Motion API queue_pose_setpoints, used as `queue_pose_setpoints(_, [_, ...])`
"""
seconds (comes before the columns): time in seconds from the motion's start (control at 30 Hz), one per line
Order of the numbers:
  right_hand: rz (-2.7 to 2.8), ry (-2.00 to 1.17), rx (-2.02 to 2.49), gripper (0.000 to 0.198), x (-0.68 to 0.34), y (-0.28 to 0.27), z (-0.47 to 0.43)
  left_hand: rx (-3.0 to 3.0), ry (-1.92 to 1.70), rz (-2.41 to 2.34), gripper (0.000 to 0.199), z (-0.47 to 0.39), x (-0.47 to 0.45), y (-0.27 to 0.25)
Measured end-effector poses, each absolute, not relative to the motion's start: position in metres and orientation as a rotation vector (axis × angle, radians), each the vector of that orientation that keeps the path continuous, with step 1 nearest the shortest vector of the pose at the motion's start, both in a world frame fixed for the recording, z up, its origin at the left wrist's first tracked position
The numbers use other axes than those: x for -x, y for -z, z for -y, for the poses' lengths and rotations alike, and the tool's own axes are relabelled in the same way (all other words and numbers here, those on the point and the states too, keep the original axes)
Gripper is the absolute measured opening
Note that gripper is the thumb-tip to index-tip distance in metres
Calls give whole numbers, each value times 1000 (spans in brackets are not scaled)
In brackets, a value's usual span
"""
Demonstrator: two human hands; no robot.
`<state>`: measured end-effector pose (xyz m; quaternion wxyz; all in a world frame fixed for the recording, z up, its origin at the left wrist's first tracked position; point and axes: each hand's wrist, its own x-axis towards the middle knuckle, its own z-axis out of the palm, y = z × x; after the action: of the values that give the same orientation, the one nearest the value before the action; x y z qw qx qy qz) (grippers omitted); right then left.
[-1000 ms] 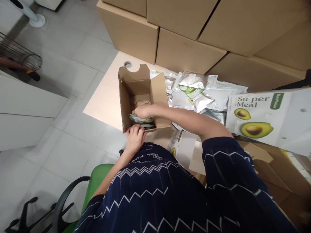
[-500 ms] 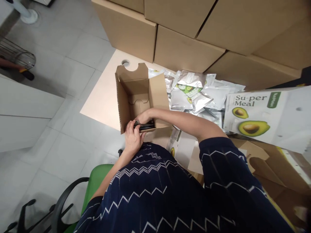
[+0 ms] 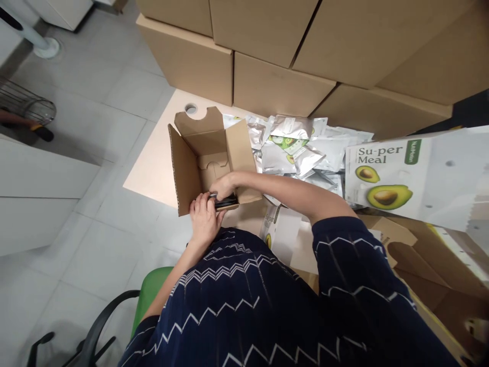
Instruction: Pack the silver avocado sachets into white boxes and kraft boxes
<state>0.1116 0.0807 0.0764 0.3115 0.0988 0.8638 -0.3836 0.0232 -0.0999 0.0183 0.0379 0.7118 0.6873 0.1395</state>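
Note:
An open cardboard box (image 3: pixel 186 168) stands on the table's near left part, flaps up, its inside partly bare. Dark flat packets (image 3: pixel 226 202) stand on edge against its near wall. My left hand (image 3: pixel 204 216) is closed over the near left edge of the box, fingertips bent inward by the packets. From the right, my right hand (image 3: pixel 223 185) reaches into the box; its fingers are curled at the top of the dark packets and their tips are partly hidden. Silver and white pouches (image 3: pixel 282 158) lie heaped right of the box.
Large cardboard cartons (image 3: pixel 275 84) are stacked along the back. A white Su-per Meal box (image 3: pixel 387 178) with avocado pictures stands at right, above an open brown carton (image 3: pixel 431 265). Another printed box (image 3: pixel 280 229) is by my body. A green chair (image 3: pixel 153 285) is at lower left.
The view has shifted slightly, so the scene sits a little lower and further left. My right hand has lifted slightly at the dark packets; my left hand keeps its hold on the box edge.

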Motion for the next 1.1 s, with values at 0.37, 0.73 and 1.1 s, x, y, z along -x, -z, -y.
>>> queue_pose_setpoints(0.37, [-2392, 748, -1270, 43, -275, -96, -162, -2176, -418, -2085, 42, 101, -23, -16])
queue_pose_setpoints(0.73, [-2367, 114, -1286, 70, -344, 27, -117, -2217, -374, -2106, 39, 101, -23, -16])
queue_pose_setpoints(1.1, [-2395, 233, -1756, 40, -336, -81, -144, -2194, -377, -2091, 37, 101, -25, -18])
